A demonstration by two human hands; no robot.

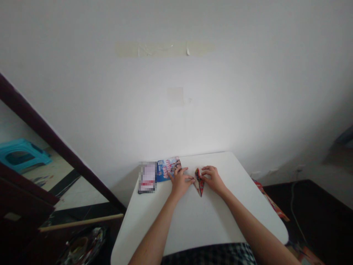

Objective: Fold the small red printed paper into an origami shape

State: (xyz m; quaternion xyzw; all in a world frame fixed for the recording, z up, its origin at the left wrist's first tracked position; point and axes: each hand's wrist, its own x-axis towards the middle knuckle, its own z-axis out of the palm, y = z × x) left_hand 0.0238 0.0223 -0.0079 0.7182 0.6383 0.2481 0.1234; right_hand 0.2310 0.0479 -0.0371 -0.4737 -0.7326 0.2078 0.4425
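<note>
A small folded piece of red patterned paper (199,183) lies on the white table (209,217), narrowing to a point toward me. My left hand (180,180) rests on the table just left of it, fingers pressed together with the fingertips touching the paper's left edge. My right hand (211,177) is curled over the paper's right side, its fingers pinching the fold. Both forearms reach in from the bottom of the view.
A blue printed leaflet (167,168) and a phone (147,177) lie at the table's far left, by the white wall. A teal stool (22,156), a wooden stick (81,222) and floor clutter are to the left. Red patterned paper (271,202) hangs past the right edge.
</note>
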